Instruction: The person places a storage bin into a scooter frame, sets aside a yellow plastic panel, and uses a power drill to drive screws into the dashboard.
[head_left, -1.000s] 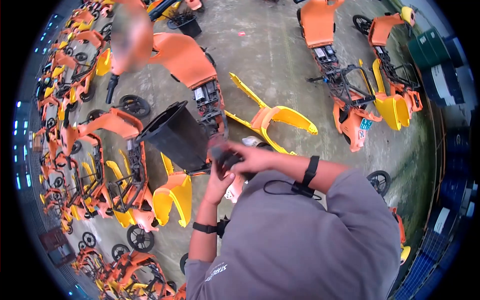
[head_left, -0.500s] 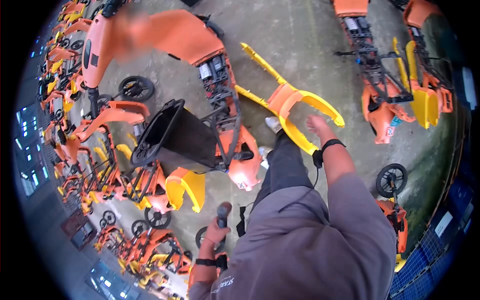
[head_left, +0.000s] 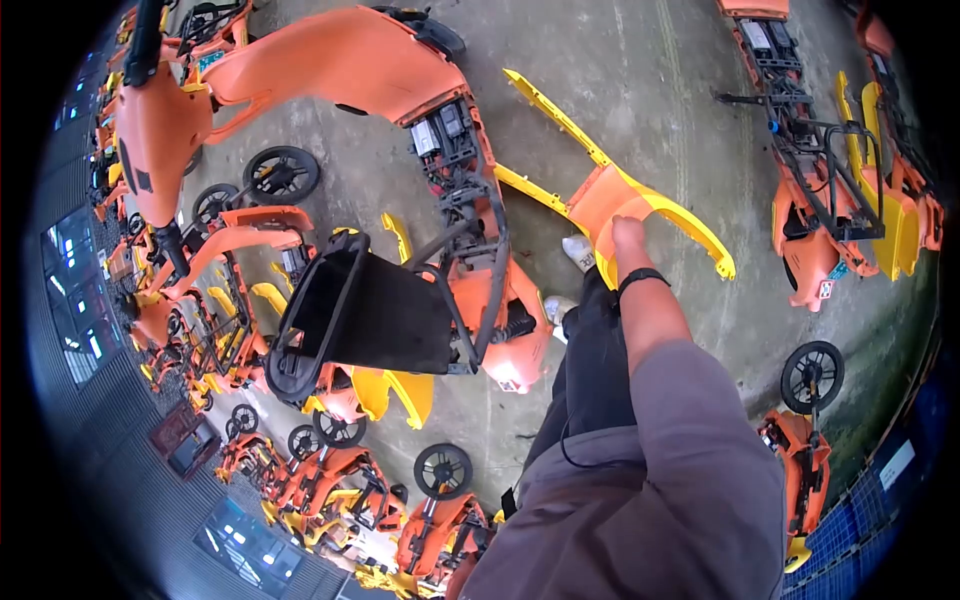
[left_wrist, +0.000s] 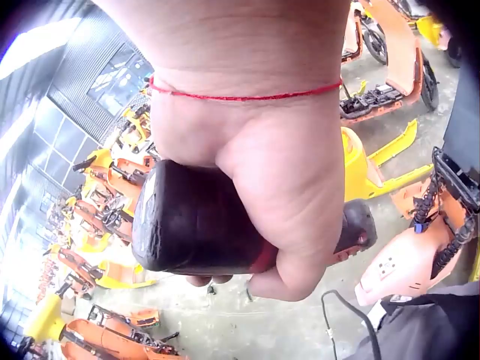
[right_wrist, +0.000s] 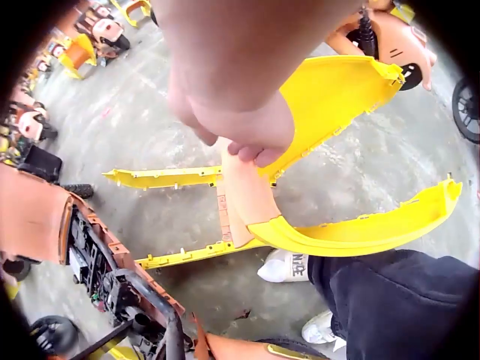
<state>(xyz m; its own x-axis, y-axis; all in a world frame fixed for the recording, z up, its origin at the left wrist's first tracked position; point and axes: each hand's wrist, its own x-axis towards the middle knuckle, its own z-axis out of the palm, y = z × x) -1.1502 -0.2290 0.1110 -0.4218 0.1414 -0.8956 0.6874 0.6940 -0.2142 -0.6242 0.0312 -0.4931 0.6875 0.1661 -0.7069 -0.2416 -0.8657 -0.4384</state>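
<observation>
Left wrist view: the left hand (left_wrist: 281, 180) grips a black tool (left_wrist: 195, 217); apart from it, the right hand (right_wrist: 244, 124) hangs loosely curled, apparently holding nothing, over a yellow-and-orange panel (right_wrist: 253, 202) on the floor (right_wrist: 142, 116). The step seems carrying; walking on calls for rounding the panel.

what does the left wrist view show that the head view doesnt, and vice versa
Only the left wrist view shows the left hand gripping a blocky black object, and a thin red string bracelet.

Only the head view shows the right hand and the black strap round its wrist. That hand is at a forked yellow-and-orange plastic panel; I cannot tell whether the left wrist view includes it too.

Both show orange-bodied scooters on a grey concrete floor.
</observation>
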